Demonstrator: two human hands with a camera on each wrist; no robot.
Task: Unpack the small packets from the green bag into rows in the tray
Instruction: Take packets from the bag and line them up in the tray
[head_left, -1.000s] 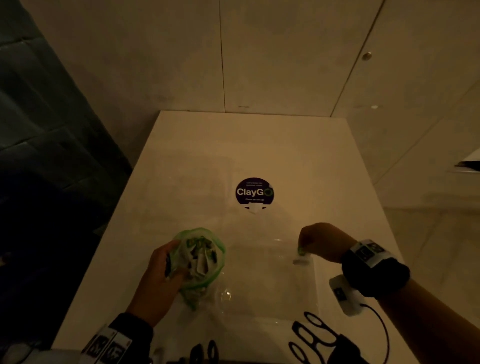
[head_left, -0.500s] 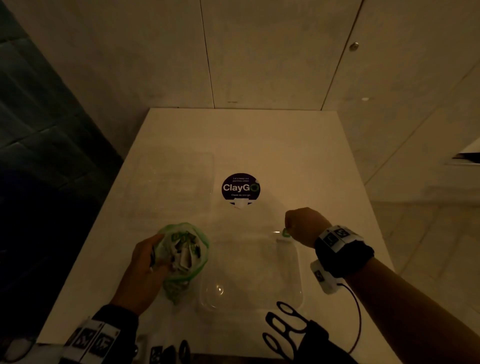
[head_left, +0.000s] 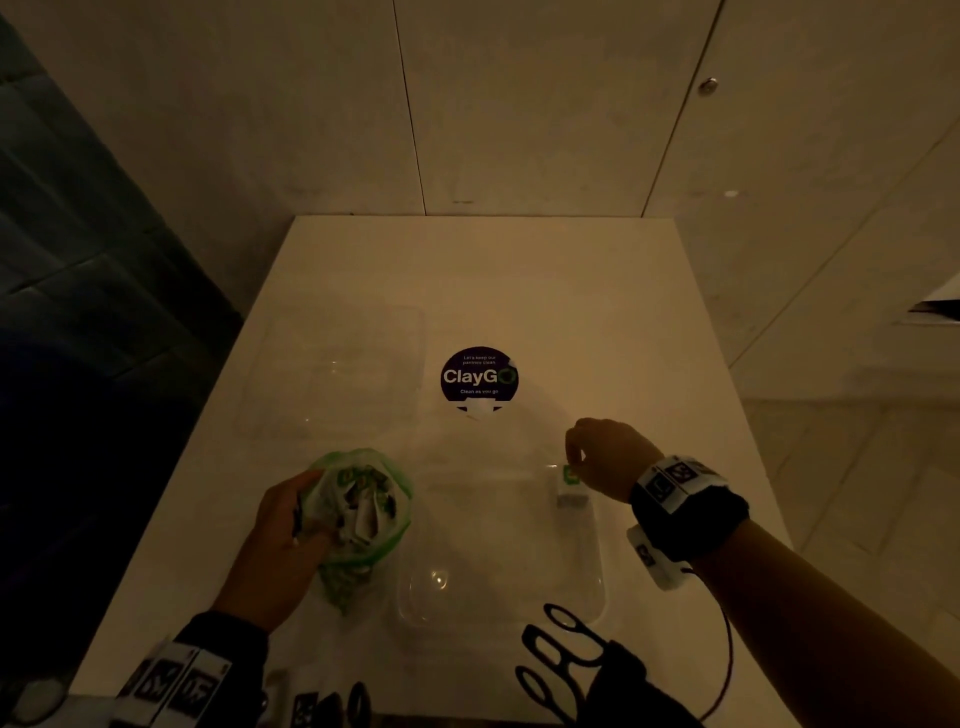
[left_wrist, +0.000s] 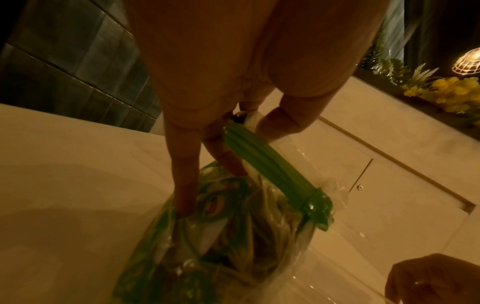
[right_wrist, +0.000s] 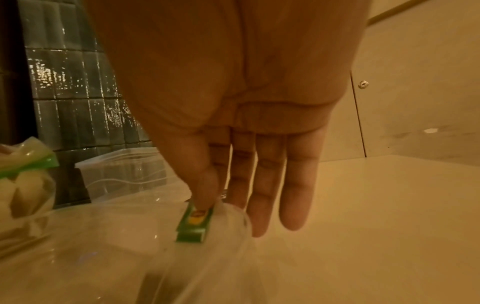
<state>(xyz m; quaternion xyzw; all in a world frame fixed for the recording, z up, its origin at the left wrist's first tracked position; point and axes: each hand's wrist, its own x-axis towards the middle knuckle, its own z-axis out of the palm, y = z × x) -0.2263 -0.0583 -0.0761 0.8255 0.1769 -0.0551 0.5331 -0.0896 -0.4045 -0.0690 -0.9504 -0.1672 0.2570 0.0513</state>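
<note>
My left hand (head_left: 298, 519) grips the green bag (head_left: 363, 512) at its open mouth on the white table. Several small white and green packets show inside it. In the left wrist view my fingers (left_wrist: 187, 174) run down the bag (left_wrist: 233, 236) beside its green zip strip. To the bag's right lies the clear tray (head_left: 493, 551). One small green packet (head_left: 571, 486) stands in its far right corner. My right hand (head_left: 574, 462) pinches the packet's top end. In the right wrist view my thumb (right_wrist: 205, 191) sits on the packet (right_wrist: 194, 224) and the other fingers hang straight.
A second clear container (head_left: 337, 374) sits at the back left of the table. A round dark ClayGo sticker (head_left: 479, 375) is stuck at mid-table. A black looped object (head_left: 561, 649) lies at the front edge. A panelled wall closes off the far side.
My right hand has set the packet down lower into the tray's far right corner, so more of it shows. The left hand keeps hold of the bag.
</note>
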